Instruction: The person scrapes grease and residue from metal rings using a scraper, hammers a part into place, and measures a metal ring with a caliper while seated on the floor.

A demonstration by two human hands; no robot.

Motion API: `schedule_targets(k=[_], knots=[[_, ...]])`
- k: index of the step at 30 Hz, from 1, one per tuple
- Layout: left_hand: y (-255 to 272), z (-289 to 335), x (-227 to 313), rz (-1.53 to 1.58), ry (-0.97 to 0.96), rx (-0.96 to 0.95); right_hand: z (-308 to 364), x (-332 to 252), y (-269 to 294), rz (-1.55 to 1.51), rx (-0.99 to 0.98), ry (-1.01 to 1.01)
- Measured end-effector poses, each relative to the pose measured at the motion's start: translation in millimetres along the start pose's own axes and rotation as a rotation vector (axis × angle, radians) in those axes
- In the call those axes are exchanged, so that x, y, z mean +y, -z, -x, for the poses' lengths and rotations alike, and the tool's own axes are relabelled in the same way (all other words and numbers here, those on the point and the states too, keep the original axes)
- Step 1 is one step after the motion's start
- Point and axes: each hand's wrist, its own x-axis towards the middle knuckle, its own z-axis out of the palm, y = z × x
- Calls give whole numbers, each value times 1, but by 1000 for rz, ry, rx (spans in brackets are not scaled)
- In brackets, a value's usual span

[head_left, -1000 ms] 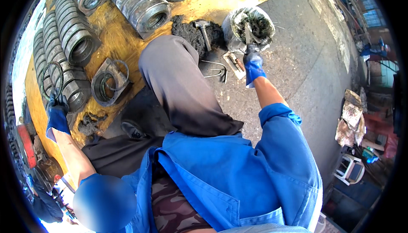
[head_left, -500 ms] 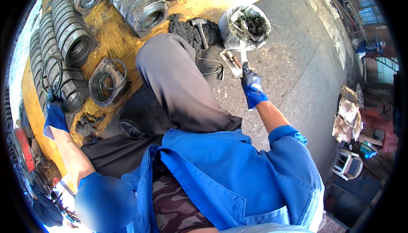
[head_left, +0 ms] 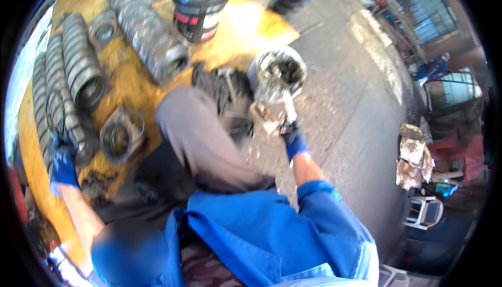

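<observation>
On the left, my left hand (head_left: 63,151), in a dark-palmed blue glove, is closed on a thin dark ring (head_left: 47,110) held upright in front of the stacked metal housings. My right hand (head_left: 294,136), gloved alike, grips a flat pale spatula (head_left: 289,107). Its far end reaches the near rim of a plastic-lined bucket (head_left: 253,80) containing dark, greasy-looking matter. Between my hands, near my knee, lies a square metal housing (head_left: 106,143) with a round bore and a thin ring on it. Motion blur softens both hands.
Rows of ribbed metal housings (head_left: 82,62) and a film-wrapped row (head_left: 144,33) lie on the yellow sheet. A black bucket (head_left: 197,19) stands beyond. A hammer (head_left: 230,82) rests on dark matter; a trowel (head_left: 263,115) lies beside the lined bucket. A white stool (head_left: 422,212) stands right.
The view has tilted upward, so most things sit lower in it and the whole black bucket shows. Both hands keep their holds. The spatula's far end stays at the lined bucket.
</observation>
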Motion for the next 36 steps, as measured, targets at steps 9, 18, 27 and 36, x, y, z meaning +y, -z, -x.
schedule_targets(k=[9, 18, 27, 36], knots=[[17, -22, 24, -966, -24, 175, 50, 12, -19, 12, -434, -40], [35, -38, 27, -154, -31, 370, 137, 27, -422, -11, -547, -141], [37, -18, 47, 30, -63, 454, 239, 247, -560, 112, -1216, -625], [28, -5, 50, 170, -101, 478, 224, 317, -507, 124, -1043, -733]])
